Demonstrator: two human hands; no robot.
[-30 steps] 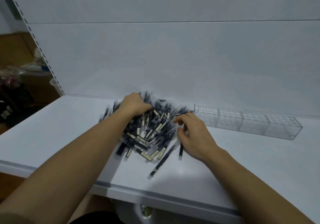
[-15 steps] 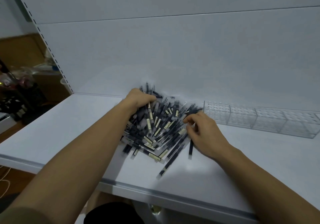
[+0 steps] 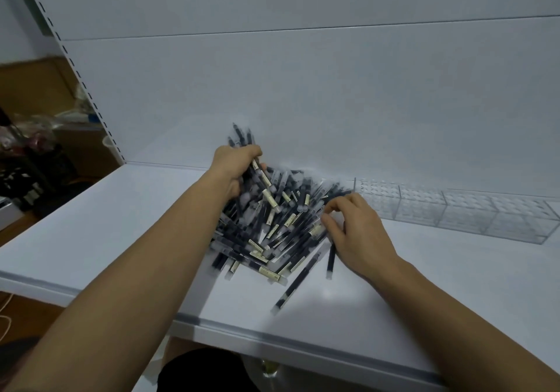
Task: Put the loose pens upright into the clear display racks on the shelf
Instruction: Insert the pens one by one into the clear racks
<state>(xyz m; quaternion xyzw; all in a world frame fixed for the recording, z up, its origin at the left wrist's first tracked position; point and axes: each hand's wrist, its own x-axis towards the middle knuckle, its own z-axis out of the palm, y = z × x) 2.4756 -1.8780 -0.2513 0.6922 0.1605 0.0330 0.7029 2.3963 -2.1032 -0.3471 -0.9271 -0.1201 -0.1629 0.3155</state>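
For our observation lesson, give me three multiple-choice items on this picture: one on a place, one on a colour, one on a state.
1. The clear racks stand: A left of the pen pile; B right of it; C on the floor.
2. The pile looks mostly: A dark; B red; C yellow.
3. The left hand: A lies flat; B is inside a rack; C grips a bundle of pens.
Key: B, the racks sit beyond the pile's right edge; A, dark barrels with pale labels; C, fingers wrap several pens.
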